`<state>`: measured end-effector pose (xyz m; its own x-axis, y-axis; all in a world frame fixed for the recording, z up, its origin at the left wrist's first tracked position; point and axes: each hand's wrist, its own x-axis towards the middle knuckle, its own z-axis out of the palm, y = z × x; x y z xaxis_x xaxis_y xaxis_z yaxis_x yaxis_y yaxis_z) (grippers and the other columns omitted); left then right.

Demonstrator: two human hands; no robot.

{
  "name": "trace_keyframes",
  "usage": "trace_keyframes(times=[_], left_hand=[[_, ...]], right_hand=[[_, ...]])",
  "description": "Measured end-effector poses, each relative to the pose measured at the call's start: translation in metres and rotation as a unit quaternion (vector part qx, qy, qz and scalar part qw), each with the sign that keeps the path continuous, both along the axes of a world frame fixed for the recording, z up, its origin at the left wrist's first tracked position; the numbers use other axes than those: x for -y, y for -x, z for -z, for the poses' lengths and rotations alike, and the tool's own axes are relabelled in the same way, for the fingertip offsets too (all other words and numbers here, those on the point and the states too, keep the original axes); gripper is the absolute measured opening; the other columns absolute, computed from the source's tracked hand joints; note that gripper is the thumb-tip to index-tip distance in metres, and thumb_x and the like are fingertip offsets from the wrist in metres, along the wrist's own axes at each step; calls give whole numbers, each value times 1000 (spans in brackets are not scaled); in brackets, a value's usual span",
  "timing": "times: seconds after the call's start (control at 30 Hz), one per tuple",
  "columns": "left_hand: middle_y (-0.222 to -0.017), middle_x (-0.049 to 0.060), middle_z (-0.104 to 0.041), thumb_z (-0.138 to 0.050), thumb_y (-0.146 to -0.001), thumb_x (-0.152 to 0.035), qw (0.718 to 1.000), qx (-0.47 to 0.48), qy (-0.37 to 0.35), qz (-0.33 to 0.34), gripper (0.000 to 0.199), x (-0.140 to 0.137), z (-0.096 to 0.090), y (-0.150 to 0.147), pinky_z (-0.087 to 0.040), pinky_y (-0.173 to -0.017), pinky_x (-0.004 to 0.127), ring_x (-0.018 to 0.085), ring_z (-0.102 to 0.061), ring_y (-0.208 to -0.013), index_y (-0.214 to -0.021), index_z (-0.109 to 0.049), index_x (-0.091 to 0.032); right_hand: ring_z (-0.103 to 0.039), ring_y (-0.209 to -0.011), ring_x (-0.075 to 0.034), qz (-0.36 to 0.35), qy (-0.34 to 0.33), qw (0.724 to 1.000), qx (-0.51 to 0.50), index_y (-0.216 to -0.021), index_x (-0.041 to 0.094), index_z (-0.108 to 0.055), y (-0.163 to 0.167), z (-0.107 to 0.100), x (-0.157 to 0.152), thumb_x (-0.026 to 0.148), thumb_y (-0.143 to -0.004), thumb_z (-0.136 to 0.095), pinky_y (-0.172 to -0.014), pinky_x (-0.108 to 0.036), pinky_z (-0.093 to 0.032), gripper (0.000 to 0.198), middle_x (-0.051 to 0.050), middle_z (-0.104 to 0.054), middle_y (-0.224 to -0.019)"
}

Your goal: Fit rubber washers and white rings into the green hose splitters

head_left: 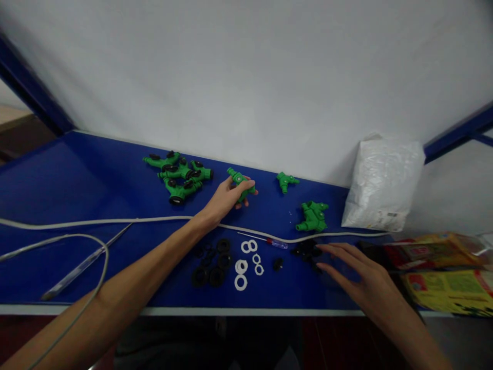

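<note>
My left hand is closed round a green Y-shaped hose splitter above the middle of the blue table. My right hand reaches to a small heap of black plastic parts, probably valve knobs, with thumb and forefinger apart at its right side. Whether the fingertips touch the parts is hard to see. One more black part lies left of the heap. Further back on the right are green splitter bodies and a smaller green splitter. Several green splitters with black knobs are grouped at left.
White rings and black rings lie near the front edge. A screwdriver rests beside a white cable crossing the table. A brush-like tool is at left. A white plastic package and colourful packets are at right.
</note>
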<state>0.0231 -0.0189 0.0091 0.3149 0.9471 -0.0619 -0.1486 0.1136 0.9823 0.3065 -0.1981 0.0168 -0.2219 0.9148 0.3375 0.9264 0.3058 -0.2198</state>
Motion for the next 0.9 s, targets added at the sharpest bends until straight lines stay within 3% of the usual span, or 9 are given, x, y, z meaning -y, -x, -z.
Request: trace_keyframes(times=[0.17, 0.37, 0.57, 0.73, 0.9], left_hand=[[-93, 10, -73, -65, -88, -34, 1000, -5, 1, 3, 28, 2, -1, -2, -37, -45, 20, 9, -57, -55, -108, -59, -14], [-92, 9, -73, -68, -84, -39, 1000, -1, -4, 9, 34, 1, 3, -2, -36, -44, 21, 10, -57, -55, -106, -60, -14], [-93, 9, -73, -67, -86, -38, 1000, -5, -1, 11, 32, 0, 3, -2, -37, -45, 20, 9, -57, -56, -107, -60, -15], [-92, 8, -73, -67, -85, -38, 1000, -7, 2, 10, 32, 1, 4, -2, -38, -46, 20, 9, -57, -56, -107, -60, -16], [-96, 10, -73, -66, -86, -39, 1000, -2, 4, 12, 36, 0, 5, 0, -38, -46, 20, 9, -57, -57, -112, -59, -15]], right_hand=[[-74, -74, -20, 13, 19, 999, -33, -107, 21, -70, 9, 15, 13, 50, -94, -60, -69, -28, -61, 33, -7, -73, -90], [-72, -66, -19, 43, 26, 996, -72, -96, 22, -69, 18, 26, 16, 45, -97, -56, -64, -29, -60, 27, -6, -73, -84], [-74, -76, -21, 105, 63, 975, -185, -98, 24, -65, 23, 30, 16, 43, -89, -66, -72, -31, -61, 21, -5, -75, -89], [-75, -87, -21, 110, 72, 954, -269, -105, 25, -66, 32, 35, 15, 43, -85, -71, -85, -32, -61, 27, -4, -76, -99], [-74, -80, -21, 105, 63, 953, -275, -93, 25, -75, 43, 33, 9, 44, -79, -77, -79, -30, -60, 24, -4, -77, -93]])
